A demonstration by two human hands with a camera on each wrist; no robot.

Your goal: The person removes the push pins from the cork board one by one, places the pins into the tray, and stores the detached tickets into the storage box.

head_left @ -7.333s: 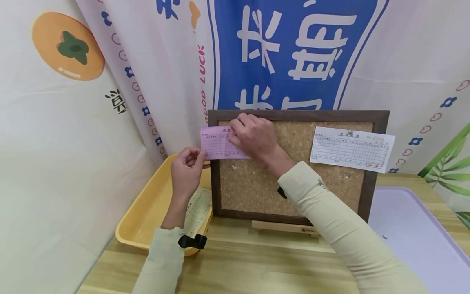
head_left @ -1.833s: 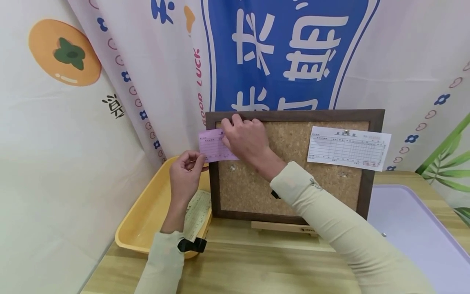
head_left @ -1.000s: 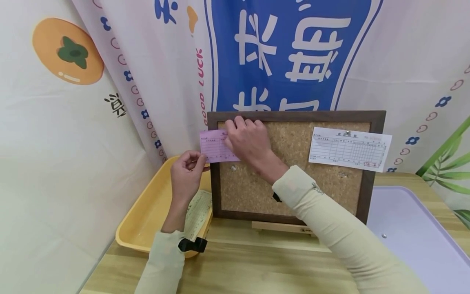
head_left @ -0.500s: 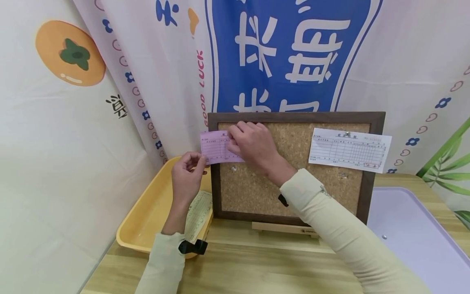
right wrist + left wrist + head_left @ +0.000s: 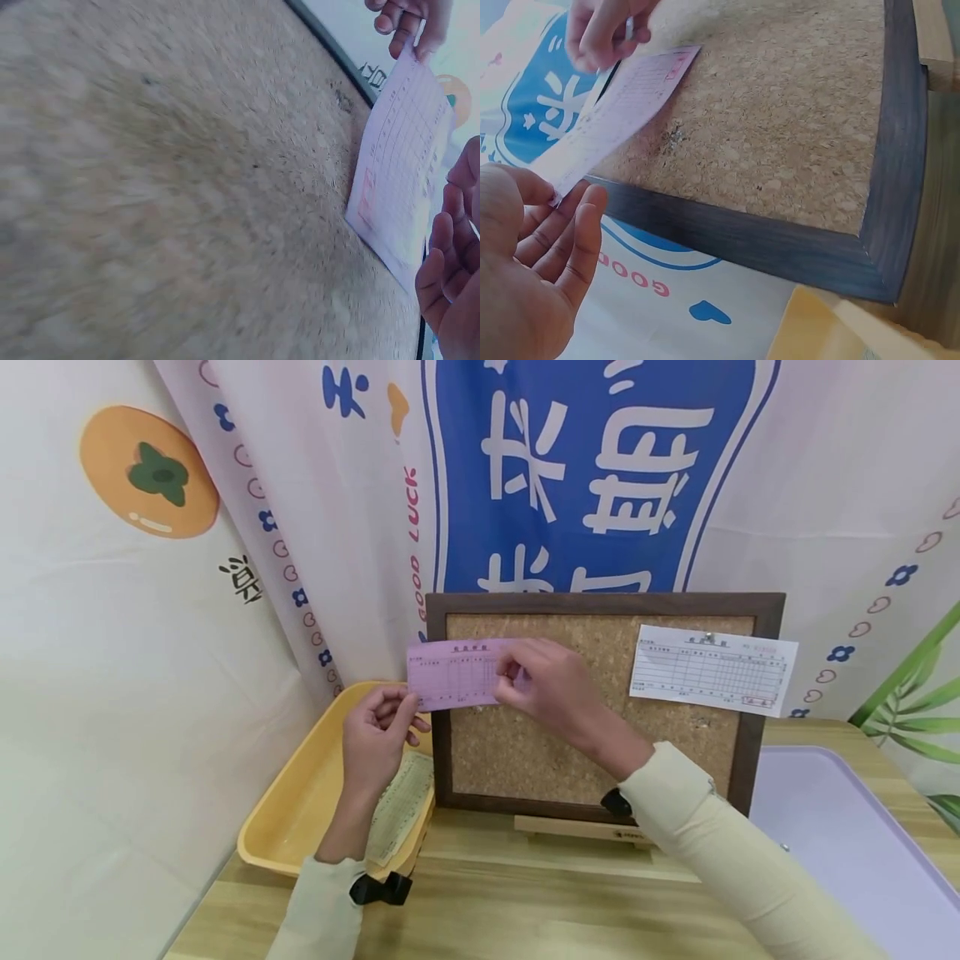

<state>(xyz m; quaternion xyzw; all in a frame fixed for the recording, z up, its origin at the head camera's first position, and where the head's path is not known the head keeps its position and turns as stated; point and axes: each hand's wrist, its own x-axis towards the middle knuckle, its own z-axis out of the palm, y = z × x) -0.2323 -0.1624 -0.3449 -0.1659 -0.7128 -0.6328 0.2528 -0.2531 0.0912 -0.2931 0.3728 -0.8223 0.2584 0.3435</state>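
Note:
My left hand (image 5: 375, 735) pinches the lower left corner of a pink receipt slip (image 5: 453, 675) between thumb and forefinger. The slip lies across the upper left of a framed corkboard (image 5: 562, 756); its left end sticks out past the frame. The right wrist view has the slip (image 5: 401, 150) standing at an angle to the cork. My right hand (image 5: 558, 685) is in front of the slip's right end, thumb and forefinger together. In the left wrist view a small silvery pin (image 5: 629, 28) shows between its fingers. A white receipt slip (image 5: 697, 672) hangs at the upper right under a pushpin (image 5: 708, 637).
A yellow tub (image 5: 300, 802) stands at left, holding a pale yellow slip (image 5: 405, 810). On the right lies a lilac tray (image 5: 810, 802), a small shiny piece (image 5: 784, 847) on it. The board leans on a wooden stand (image 5: 570, 829); a printed curtain (image 5: 360, 527) hangs behind.
My right hand has drawn back from the board, to the right and down, uncovering more of the pink slip. My left hand, still pinching the corner, has shifted slightly down with it.

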